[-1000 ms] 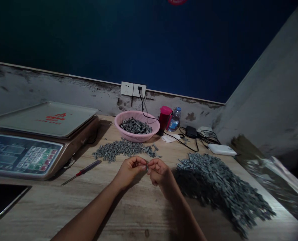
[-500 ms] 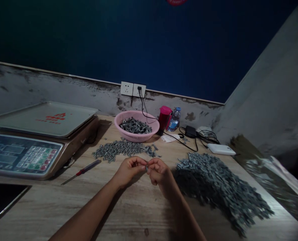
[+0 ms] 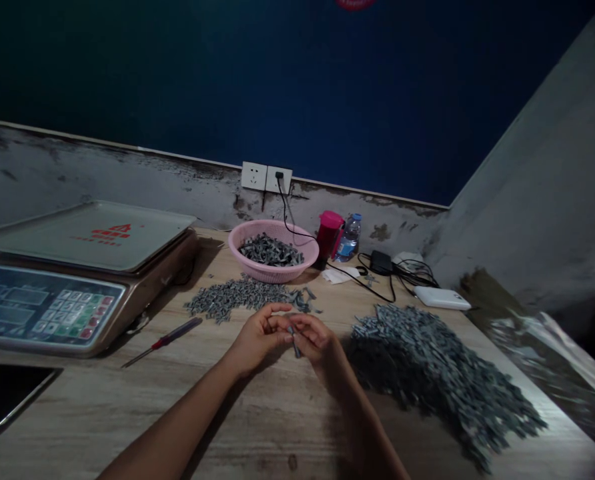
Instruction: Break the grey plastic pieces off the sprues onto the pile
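Between my two hands is a small, narrow grey piece [image 3: 296, 348], its lower end pointing down toward the table. My right hand [image 3: 320, 343] pinches it between thumb and fingers. The fingertips of my left hand [image 3: 261, 340] are closed at its upper end, where the fingers partly hide it. Just beyond my hands lies a spread of small grey pieces [image 3: 237, 297], with a few longer ones at its right end. To the right, a large heap of long grey pieces [image 3: 437, 363] covers the table. A pink basket [image 3: 272, 272] holds more dark grey pieces.
At the left stands a weighing scale [image 3: 77, 287], with a screwdriver [image 3: 165, 340] beside it and a dark flat panel [image 3: 12, 397] nearer me. By the wall are a pink-lidded cup [image 3: 327, 237], a water bottle [image 3: 348, 239], cables [image 3: 412, 270] and a white device [image 3: 441, 298].
The grey piece has turned and now shows more of its length below my fingers. My left fingers have risen slightly, and my right fingers have shifted around the piece.
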{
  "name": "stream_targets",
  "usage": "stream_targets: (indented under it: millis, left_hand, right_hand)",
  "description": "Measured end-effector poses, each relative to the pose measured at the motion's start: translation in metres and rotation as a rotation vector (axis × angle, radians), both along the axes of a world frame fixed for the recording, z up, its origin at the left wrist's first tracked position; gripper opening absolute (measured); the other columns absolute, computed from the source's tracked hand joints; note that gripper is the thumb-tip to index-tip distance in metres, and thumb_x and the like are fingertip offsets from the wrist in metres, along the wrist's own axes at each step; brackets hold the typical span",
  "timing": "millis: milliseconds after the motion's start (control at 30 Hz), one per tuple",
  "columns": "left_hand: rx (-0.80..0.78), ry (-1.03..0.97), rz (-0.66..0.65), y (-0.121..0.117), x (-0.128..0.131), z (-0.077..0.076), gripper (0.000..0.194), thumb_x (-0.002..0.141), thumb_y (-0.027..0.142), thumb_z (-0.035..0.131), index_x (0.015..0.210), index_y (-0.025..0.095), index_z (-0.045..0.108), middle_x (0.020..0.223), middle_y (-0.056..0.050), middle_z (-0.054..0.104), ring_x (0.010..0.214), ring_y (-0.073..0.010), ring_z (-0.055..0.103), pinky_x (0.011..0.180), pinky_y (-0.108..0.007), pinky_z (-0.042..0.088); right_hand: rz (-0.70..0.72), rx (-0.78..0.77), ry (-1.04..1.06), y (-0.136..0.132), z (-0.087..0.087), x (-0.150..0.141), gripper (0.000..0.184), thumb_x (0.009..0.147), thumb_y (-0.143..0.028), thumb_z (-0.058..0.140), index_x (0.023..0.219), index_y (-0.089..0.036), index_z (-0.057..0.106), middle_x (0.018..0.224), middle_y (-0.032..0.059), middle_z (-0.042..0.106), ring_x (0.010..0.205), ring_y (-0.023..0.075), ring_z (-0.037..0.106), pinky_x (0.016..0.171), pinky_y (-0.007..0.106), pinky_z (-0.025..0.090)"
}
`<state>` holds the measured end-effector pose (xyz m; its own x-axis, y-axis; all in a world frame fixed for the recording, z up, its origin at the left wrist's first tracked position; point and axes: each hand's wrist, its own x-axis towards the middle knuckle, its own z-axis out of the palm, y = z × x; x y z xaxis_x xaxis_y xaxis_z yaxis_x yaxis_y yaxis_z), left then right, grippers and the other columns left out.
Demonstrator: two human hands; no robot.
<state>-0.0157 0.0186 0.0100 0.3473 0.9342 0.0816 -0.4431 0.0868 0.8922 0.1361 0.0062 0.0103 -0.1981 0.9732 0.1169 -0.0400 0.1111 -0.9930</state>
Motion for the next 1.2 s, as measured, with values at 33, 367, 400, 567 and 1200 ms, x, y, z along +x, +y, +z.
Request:
stream_targets:
  millis: [33, 367, 400, 567, 1200]
  left_hand:
    - [-0.006, 0.01, -0.016, -0.001, 0.0, 0.001, 0.05, 0.059, 0.016, 0.075, 0.104, 0.018, 0.054, 0.071, 0.0, 0.063, 0.067, -0.0131, 0.059, 0.071, -0.027, 0.044]
    - [0.438, 0.544, 0.415, -0.014, 0.01, 0.001, 0.01, 0.066, 0.013, 0.065, 0.074, 0.02, 0.065, 0.075, -0.002, 0.063, 0.073, -0.0157, 0.054, 0.07, -0.025, 0.04]
    - [0.467, 0.57, 0.446, -0.015, 0.01, 0.001, 0.009, 0.068, 0.013, 0.064, 0.073, 0.02, 0.065, 0.074, -0.003, 0.064, 0.074, -0.0161, 0.055, 0.071, -0.025, 0.04]
    - [0.439, 0.518, 0.469, -0.013, 0.007, 0.004, 0.011, 0.07, 0.014, 0.062, 0.078, 0.019, 0.067, 0.079, -0.003, 0.066, 0.076, -0.017, 0.058, 0.073, -0.027, 0.043]
    - [0.392, 0.326, 0.215, -0.009, 0.004, 0.005, 0.014, 0.066, 0.01, 0.069, 0.078, 0.017, 0.069, 0.082, -0.003, 0.064, 0.085, -0.0165, 0.057, 0.081, -0.027, 0.041]
  right_hand:
    - [0.019, 0.0, -0.013, 0.0, 0.0, 0.002, 0.023, 0.069, -0.025, 0.065, 0.091, -0.019, 0.062, 0.085, 0.0039, 0.062, 0.067, 0.0146, 0.059, 0.055, 0.024, 0.045]
    - [-0.061, -0.235, 0.23, -0.004, -0.002, -0.003, 0.014, 0.067, -0.027, 0.068, 0.069, -0.018, 0.058, 0.062, -0.0004, 0.057, 0.057, 0.0124, 0.051, 0.058, 0.025, 0.041]
    - [-0.056, -0.251, 0.271, -0.004, -0.002, -0.004, 0.014, 0.067, -0.027, 0.068, 0.069, -0.018, 0.058, 0.063, -0.0005, 0.057, 0.058, 0.0119, 0.051, 0.058, 0.024, 0.041]
    - [0.001, -0.256, 0.412, -0.005, 0.004, -0.004, 0.016, 0.068, -0.026, 0.07, 0.074, -0.018, 0.059, 0.072, 0.001, 0.06, 0.063, 0.0114, 0.053, 0.061, 0.023, 0.042]
    - [0.124, -0.23, 0.084, -0.004, 0.014, 0.015, 0.025, 0.07, -0.034, 0.069, 0.073, -0.016, 0.053, 0.059, -0.0006, 0.06, 0.052, 0.0095, 0.055, 0.055, 0.024, 0.046]
